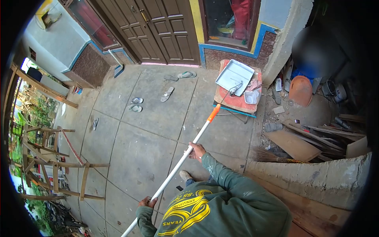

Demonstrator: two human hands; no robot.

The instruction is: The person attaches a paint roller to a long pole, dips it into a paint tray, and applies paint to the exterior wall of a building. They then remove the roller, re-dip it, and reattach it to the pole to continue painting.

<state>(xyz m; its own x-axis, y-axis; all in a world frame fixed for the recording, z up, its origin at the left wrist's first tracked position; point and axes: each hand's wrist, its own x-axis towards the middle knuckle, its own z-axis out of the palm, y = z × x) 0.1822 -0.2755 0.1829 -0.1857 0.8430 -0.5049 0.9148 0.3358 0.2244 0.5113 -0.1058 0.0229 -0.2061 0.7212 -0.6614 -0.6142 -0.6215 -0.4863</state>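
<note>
A long white pole (173, 170) with an orange end section runs diagonally across my front. My right hand (196, 151) is wrapped around its middle, and my left hand (148, 202) grips it lower down, near my body. At the far end, a thin wire frame leads to a paint roller (235, 87) resting in the lower corner of a white paint tray (233, 73). The tray lies on a small table (222, 96) with a worn red top. Beside it are a small clear plastic tub (251, 97) and a crumpled pinkish rag (254, 84).
Sandals (167, 94) lie scattered on the concrete floor (138, 158) before a brown double door (154, 31). A wooden trestle (59, 164) stands at left. Boards (294, 144), an orange basin (301, 91) and buckets (339, 93) crowd the right, behind a low rough wall (316, 177).
</note>
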